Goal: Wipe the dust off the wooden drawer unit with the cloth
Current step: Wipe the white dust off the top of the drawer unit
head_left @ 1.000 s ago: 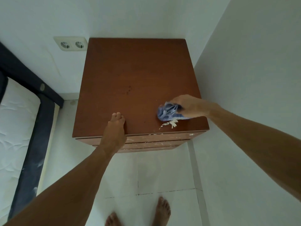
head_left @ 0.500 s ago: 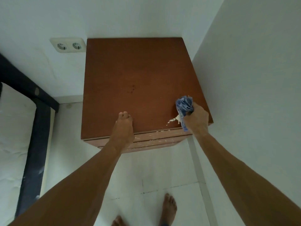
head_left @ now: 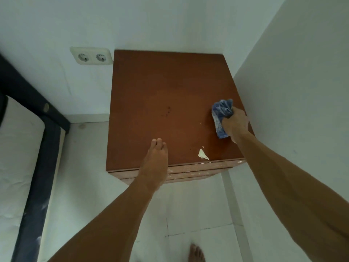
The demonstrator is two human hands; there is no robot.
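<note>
The person stands over the wooden drawer unit (head_left: pixel 170 103) in the corner, right hand (head_left: pixel 235 124) with fingers clamped round the bunched blue cloth (head_left: pixel 220 116), pressing it on the top near the right edge, so the wiping is mid-stroke. The left hand (head_left: pixel 155 163) lies flat, fingers together, over the front edge, steadying it. A pale fleck (head_left: pixel 202 154), perhaps chipped paint, sits near the front edge; the next pass should sweep towards it

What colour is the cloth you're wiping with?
Blue, with paler whitish patches; the cloth shows best in the head view, bunched in the right hand.
</note>
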